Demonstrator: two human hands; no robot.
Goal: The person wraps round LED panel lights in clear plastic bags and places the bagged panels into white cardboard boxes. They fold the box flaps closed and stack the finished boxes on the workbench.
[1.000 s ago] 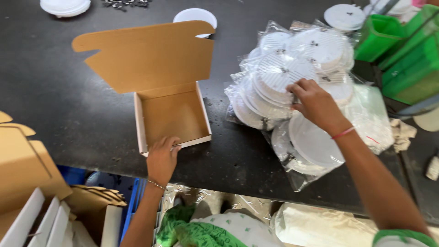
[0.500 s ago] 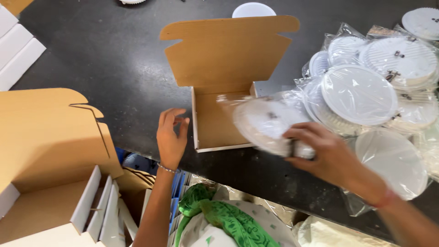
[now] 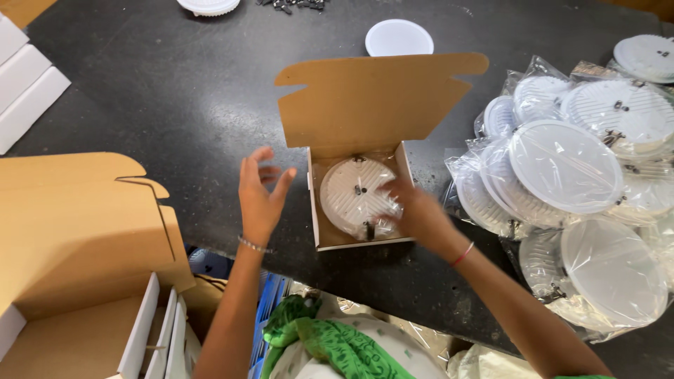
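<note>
A wide black worktable (image 3: 175,91) fills the view, and on its left edge sits a stack of flat brown cardboard box blanks (image 3: 70,231), with a few white box edges (image 3: 28,77) poking in at the far left corner. Over on the right, a big heap of round white light fittings in clear plastic bags (image 3: 583,182) is piled up, overlapping one another. Centre stage is the open cardboard box (image 3: 372,105), lid flap standing up and back, tray facing the camera. Inside that tray lies a round white ribbed light fitting (image 3: 354,193), bagged in clear plastic, tilted a little against the box's left wall, filling most of the bottom. The right hand (image 3: 414,210) is down in the box, fingers spread over the disc's right side and resting on the plastic; whether it is pinching the bag or just pressing on it, I cannot tell. The left hand (image 3: 258,193) hovers just left of the box, fingers apart, gripping nothing, not touching the cardboard. Behind the box lid a plain white round cover (image 3: 399,36) lies flat on the table. At the near edge, green patterned cloth (image 3: 330,344) shows below the arms.
</note>
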